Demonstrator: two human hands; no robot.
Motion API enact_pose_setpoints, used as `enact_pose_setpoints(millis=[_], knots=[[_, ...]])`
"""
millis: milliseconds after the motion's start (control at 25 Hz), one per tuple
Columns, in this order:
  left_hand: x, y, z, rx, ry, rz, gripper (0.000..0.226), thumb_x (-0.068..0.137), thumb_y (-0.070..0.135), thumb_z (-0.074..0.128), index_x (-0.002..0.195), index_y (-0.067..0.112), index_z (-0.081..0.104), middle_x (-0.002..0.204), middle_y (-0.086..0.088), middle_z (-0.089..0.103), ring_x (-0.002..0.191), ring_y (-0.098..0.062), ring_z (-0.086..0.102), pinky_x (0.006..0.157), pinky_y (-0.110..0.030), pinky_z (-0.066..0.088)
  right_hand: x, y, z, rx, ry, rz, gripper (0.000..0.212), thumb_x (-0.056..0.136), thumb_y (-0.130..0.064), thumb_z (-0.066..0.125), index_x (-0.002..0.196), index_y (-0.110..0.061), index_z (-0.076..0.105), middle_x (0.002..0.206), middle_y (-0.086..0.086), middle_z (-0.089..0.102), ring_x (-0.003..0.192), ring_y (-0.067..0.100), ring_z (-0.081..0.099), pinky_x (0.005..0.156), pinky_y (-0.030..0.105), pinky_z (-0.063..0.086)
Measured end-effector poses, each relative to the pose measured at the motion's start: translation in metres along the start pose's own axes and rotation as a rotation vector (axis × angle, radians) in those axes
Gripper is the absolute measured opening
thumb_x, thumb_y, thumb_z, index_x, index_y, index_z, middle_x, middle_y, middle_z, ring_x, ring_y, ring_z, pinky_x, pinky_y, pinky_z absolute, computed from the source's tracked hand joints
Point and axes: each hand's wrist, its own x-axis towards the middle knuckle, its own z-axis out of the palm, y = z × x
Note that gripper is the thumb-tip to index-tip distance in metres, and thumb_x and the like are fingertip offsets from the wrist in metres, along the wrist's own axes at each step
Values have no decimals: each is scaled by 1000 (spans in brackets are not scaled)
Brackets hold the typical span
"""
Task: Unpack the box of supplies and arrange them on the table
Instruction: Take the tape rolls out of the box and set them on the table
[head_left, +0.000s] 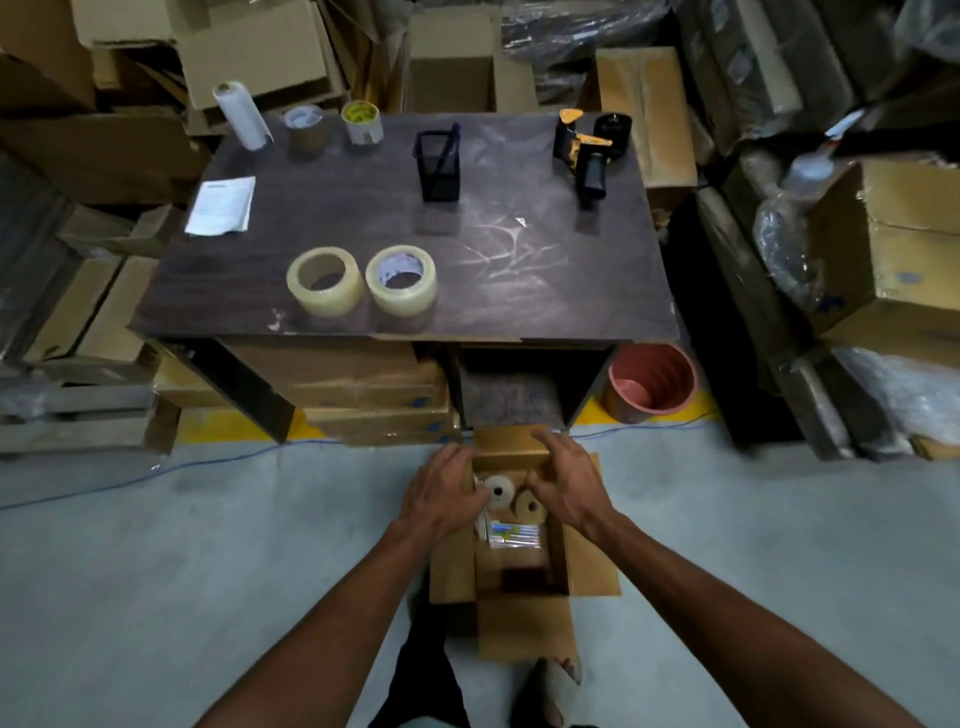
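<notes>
Head view, left hand and right hand reaching into open cardboard box on floor, fingers spread and loosely curving, grip unclear, white roll and brown roll lying between them, pen pack just behind, dark table beyond box carrying two clear tape rolls.

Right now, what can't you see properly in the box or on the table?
- Head view: the box bottom is in shadow, so what lies there is unclear.
- The left hand covers part of the white roll; whether it grips it is unclear.
- The right hand hides the box's far corner.
- The packet print is too blurred to read.
- The paper on the table is too small to read.
</notes>
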Motion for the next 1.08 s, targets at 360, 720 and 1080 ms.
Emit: enact_pose_setpoints(millis=[360, 720, 1080], knots=[[-11, -17, 93, 90, -113, -51, 63, 80, 40, 68, 137, 21, 50, 135, 2, 50, 122, -19, 52, 97, -35, 49, -34, 79, 52, 1, -102, 129, 56, 86, -30, 68, 138, -20, 50, 136, 7, 57, 124, 27, 53, 101, 38, 47], [68, -121, 227, 168, -204, -59, 67, 79, 45, 69, 139, 22, 48, 140, -1, 48, 124, -21, 50, 101, -36, 48, 38, 200, 200, 60, -121, 258, 60, 82, -43, 61, 137, -20, 52, 129, 6, 61, 114, 26, 60, 95, 40, 53], [183, -206, 373, 156, -193, -70, 68, 72, 33, 68, 136, 19, 51, 142, 0, 44, 126, -27, 47, 100, -38, 45, 128, 320, 331, -41, -181, 293, 78, 87, -48, 57, 150, -7, 37, 131, 21, 59, 119, 41, 58, 105, 38, 46]])
